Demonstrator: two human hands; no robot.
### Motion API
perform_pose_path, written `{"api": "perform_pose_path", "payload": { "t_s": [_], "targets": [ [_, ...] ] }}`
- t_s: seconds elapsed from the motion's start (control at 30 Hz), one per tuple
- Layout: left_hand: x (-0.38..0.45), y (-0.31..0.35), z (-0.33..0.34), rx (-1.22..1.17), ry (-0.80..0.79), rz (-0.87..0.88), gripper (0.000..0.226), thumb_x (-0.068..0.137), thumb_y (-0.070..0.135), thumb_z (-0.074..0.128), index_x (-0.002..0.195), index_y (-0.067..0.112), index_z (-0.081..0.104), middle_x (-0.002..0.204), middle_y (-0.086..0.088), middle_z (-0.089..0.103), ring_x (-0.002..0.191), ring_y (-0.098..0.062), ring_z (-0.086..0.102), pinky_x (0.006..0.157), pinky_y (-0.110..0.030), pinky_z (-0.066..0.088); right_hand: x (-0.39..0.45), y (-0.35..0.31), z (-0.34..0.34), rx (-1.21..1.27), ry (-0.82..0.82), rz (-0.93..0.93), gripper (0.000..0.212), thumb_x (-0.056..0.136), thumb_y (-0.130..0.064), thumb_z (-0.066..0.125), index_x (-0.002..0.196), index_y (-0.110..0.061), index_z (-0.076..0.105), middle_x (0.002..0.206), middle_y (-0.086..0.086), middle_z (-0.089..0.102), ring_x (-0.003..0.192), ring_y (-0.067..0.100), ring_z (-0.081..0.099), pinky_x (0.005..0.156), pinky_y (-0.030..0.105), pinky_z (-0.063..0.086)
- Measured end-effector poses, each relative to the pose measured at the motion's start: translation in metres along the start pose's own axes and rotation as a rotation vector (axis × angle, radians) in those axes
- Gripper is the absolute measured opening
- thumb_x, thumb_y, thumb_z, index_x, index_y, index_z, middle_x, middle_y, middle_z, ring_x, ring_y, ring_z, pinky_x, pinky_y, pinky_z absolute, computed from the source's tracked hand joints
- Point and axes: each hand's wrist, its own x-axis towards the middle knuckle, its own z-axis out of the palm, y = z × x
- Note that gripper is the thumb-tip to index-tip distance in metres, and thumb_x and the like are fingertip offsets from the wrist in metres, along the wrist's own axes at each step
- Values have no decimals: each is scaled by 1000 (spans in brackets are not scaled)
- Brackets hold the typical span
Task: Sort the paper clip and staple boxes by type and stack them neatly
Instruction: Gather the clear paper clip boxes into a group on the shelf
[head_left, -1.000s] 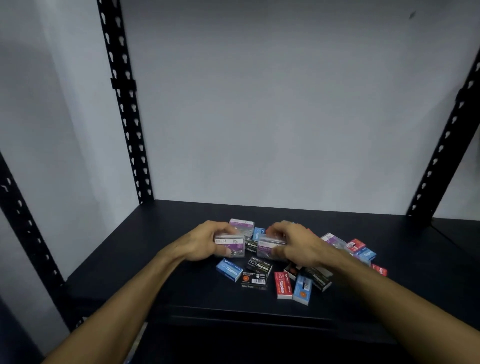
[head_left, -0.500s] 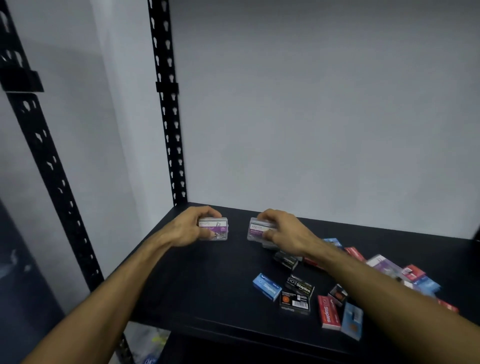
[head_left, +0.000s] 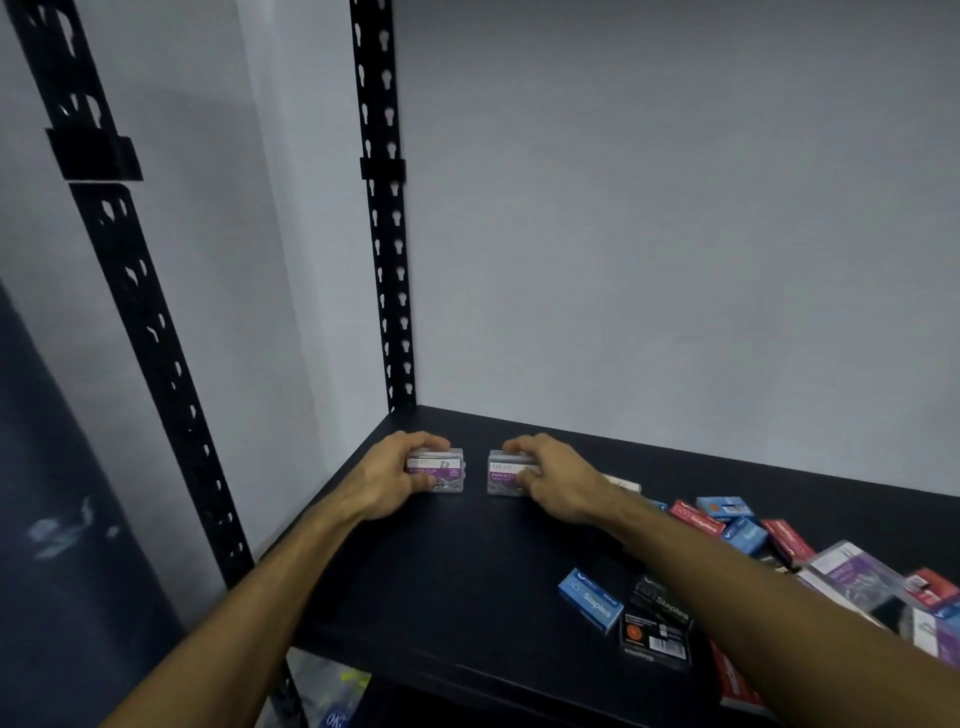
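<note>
- Black metal shelf (head_left: 467, 587) against a plain grey wall (head_left: 649, 208); slotted black uprights (head_left: 382, 208) at the left side and back-left corner.
- Left hand (head_left: 389, 480) is curled round a clear paper clip box (head_left: 441, 474) with a purple label, fingers over the top, thumb low on the near face. Box sits at the back-left of the shelf, near the corner upright.
- Right hand (head_left: 553, 480) grips a second clear paper clip box (head_left: 505, 477), same label, just beside the first one with a narrow gap between them. Cannot tell if either box rests fully on the shelf.
- Front centre-right: blue staples box (head_left: 591, 600) lying flat, black staples box (head_left: 660, 618) touching it on the right.
- Far right: loose pile of red and blue staple boxes (head_left: 737, 525) plus another clear purple-label box (head_left: 857, 571), partly hidden behind the right forearm.
</note>
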Motion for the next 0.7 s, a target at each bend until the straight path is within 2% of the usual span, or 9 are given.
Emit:
{"api": "perform_pose_path", "payload": {
  "t_s": [0.2,0.37,0.53,0.7],
  "targets": [
    [2,-7,2,14,22,10,45,86,19,74,123,40,61,117,10,61,103,-5,63,97,-27,51,8,-2,7,-30,17,-14,44,100,-16,50,144,-21,47,138,5,48,126,19,49,108,30,39],
    [5,-12,0,53,18,37,46,85,19,74,114,52,57,116,10,61,104,-5,62,98,-31,51,12,1,9,-41,15,-28,45,101,-16,49,146,-22,45,138,5,47,128,20,47,107,29,36],
    [2,-10,2,78,45,22,45,88,18,70,125,40,58,115,9,58,104,-5,60,99,-30,49,12,2,10,-35,11,-31,46,102,-16,48,147,-21,44,140,5,46,130,20,46,108,29,36],
    [0,-8,2,95,43,15,46,89,18,69,129,39,57,117,7,56,107,-8,58,100,-31,49,13,2,10,-28,2,-28,46,102,-16,48,147,-21,44,142,5,44,130,20,45,109,30,36]
  ]
}}
